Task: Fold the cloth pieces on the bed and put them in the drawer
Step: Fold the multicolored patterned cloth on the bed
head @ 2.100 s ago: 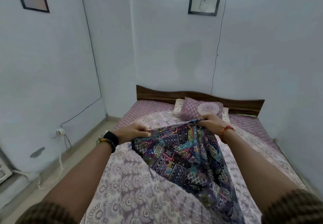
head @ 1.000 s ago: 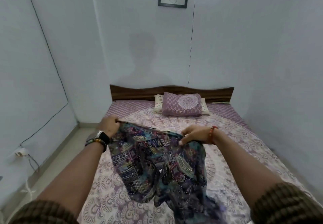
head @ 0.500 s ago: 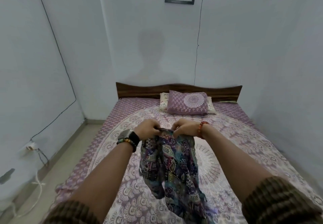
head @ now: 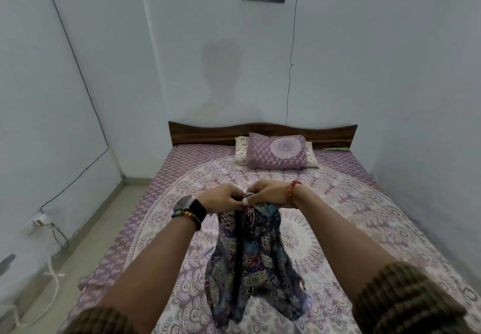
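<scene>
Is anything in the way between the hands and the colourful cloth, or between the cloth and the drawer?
Nothing is between them: the left hand and the right hand already pinch the top edge of the patterned cloth over the bed. No drawer is in view, so that path cannot be judged.

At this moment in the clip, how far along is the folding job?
Early. Done so far: the patterned cloth looks doubled lengthwise, its top edges gathered together. In hand: the left hand and right hand pinch that top edge side by side, the cloth hanging down onto the bed. Left: finishing the fold and putting it away; no drawer is in view.
</scene>
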